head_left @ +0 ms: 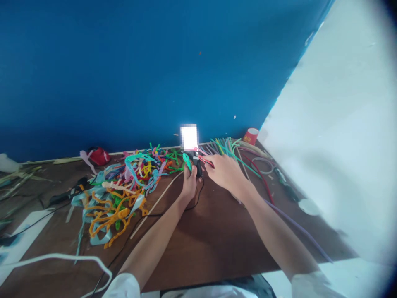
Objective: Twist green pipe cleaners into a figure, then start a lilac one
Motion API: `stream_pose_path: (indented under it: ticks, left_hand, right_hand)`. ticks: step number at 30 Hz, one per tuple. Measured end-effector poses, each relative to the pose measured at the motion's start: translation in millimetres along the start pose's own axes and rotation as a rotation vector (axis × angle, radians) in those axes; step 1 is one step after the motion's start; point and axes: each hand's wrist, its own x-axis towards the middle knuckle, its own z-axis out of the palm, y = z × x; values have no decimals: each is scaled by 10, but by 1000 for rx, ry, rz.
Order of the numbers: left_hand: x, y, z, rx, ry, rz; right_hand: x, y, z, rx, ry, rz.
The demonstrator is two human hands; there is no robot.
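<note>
The left hand (189, 182) pinches a green fuzzy stem (187, 160) while the right hand (226, 171) grips a red tool (205, 161)

No readable lettering

No text, label, brand or number can be read. The cup (251, 135) bears a gold mark (247, 138), too small to make out; the sheet (32, 225) at left shows bluish patches (19, 239), too blurred to read; the bright square (189, 137) is pixelated.

Brown table (198, 236): tangled pipe cleaners (119, 187), red cup (249, 138).
</note>
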Motion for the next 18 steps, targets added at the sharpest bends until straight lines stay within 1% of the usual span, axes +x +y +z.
stream_pose_path:
  ticks: [7,14,16,18]
  left_hand:
    - [-30,43,3,16,16,-68]
    - [-37,32,-12,39,-14,-100]
    - [-33,21,-13,42,-25,-89]
    - [-39,11,-6,52,-40,-66]
  right_hand:
    - [11,10,-47,25,-46,18]
    - [28,5,-39,38,-47,28]
    - [0,-4,-78,35,-55,29]
    - [-66,10,-184,21,-67,16]
